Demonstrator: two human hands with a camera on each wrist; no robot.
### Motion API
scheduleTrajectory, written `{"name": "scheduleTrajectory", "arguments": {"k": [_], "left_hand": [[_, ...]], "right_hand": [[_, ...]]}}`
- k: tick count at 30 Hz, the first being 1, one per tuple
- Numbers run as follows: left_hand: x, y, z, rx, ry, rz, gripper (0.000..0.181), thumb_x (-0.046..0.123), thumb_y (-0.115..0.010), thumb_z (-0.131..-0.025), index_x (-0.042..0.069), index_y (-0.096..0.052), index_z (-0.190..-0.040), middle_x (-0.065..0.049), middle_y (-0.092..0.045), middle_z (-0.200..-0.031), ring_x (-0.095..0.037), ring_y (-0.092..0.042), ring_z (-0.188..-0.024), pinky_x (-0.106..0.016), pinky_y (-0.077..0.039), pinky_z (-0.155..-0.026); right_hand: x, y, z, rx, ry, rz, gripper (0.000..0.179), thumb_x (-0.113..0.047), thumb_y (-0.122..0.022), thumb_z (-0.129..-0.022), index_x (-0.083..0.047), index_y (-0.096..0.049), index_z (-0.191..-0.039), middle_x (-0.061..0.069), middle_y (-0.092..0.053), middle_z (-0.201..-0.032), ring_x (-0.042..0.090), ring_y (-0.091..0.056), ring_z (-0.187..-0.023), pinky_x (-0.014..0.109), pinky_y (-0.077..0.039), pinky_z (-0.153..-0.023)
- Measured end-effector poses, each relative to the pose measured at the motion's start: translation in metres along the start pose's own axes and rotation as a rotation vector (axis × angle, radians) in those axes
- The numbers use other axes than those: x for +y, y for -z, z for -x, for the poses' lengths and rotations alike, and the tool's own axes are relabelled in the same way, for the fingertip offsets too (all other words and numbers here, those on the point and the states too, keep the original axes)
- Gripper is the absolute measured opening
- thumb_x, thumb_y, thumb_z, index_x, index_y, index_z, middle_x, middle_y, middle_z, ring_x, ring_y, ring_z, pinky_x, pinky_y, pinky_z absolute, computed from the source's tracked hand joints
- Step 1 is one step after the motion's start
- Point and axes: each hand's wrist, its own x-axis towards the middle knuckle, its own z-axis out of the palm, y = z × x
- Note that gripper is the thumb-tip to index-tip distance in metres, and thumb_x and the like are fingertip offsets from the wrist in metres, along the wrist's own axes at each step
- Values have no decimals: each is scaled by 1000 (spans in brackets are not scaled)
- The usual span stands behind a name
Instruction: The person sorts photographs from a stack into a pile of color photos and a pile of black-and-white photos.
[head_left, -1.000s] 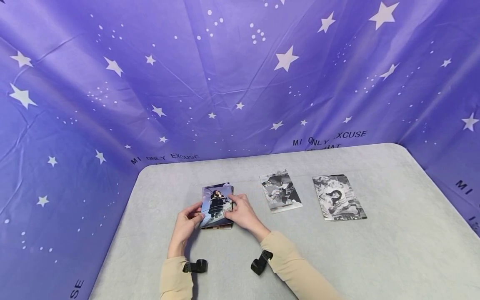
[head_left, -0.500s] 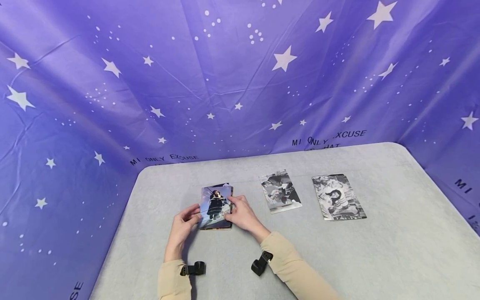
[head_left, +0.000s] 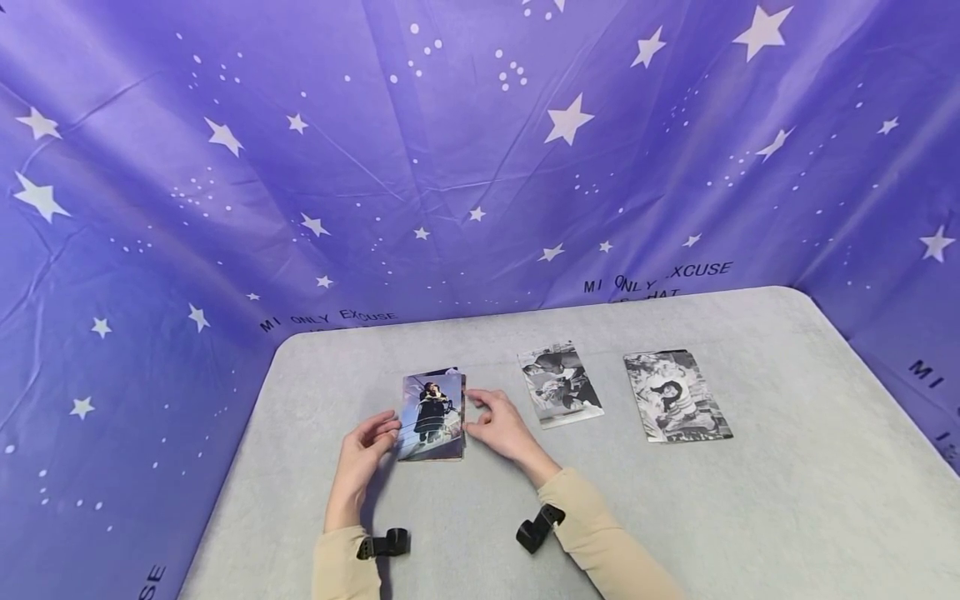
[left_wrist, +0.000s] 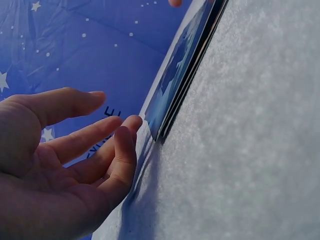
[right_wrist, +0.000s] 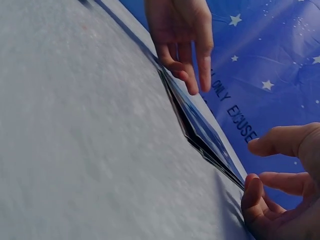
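Note:
A small stack of photo cards (head_left: pixel 432 417) lies on the grey table, a colour picture of a dark-clothed couple on top. Its edges are slightly uneven, with gaps between cards in the right wrist view's stack (right_wrist: pixel 200 131). My left hand (head_left: pixel 358 463) is beside the stack's left edge, fingers loosely bent, thumb apart from them; the left wrist view has this hand (left_wrist: pixel 70 155) holding nothing. On the opposite side my right hand (head_left: pixel 504 427) has its fingertips at the right edge. Its thumb and fingers stand apart in the right wrist view, the hand (right_wrist: pixel 292 187) gripping nothing.
Right of the stack lies a black-and-white photo card (head_left: pixel 561 383). Farther right is another black-and-white photo card (head_left: pixel 678 396), with a dark edge beneath it. A purple star-printed curtain (head_left: pixel 450 150) hangs behind and beside the table (head_left: pixel 675 525).
My right thumb and fingers have come off the top card and drawn right to the stack's edge. The left hand has released the card and moved slightly left. The top card shifted slightly left.

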Motion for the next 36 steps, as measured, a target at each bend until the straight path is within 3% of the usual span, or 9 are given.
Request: {"name": "scheduleTrajectory", "arguments": {"k": [8, 20, 32, 36], "left_hand": [[3, -5, 1, 1, -25, 9, 37, -9, -58, -88, -16, -54, -124, -32, -62, -111, -13, -64, -90, -19, -51, -75], [9, -31, 2, -53, -35, 49, 38, -9, -58, -89, -15, -53, -126, -31, -62, -112, -16, -63, -95, -19, -49, -81], [8, -52, 3, -111, -70, 74, 39, -10, -58, -87, -16, -53, -125, -32, -62, -110, -16, -64, -93, -20, -50, -80], [8, -60, 3, -141, -63, 97, 39, -11, -58, -87, -15, -53, -126, -31, -62, -111, -17, -64, -93, -20, -49, -81]], "right_hand": [[2, 19, 6, 37, -6, -67, 43, 0, -73, -76, 4, -64, -118, 16, -61, -108, 19, -66, -79, 29, -52, -76], [6, 46, 15, 35, 8, -113, 35, 2, -69, -80, 8, -63, -115, 24, -64, -110, 29, -67, -89, 29, -52, -77], [11, 78, 21, 98, -20, -175, 36, 6, -67, -81, 10, -61, -116, 27, -66, -104, 11, -64, -79, 19, -47, -62], [13, 88, 23, 118, -43, -165, 37, 4, -67, -83, 8, -62, -118, 26, -67, -100, 12, -65, -80, 19, -46, -62]]}}
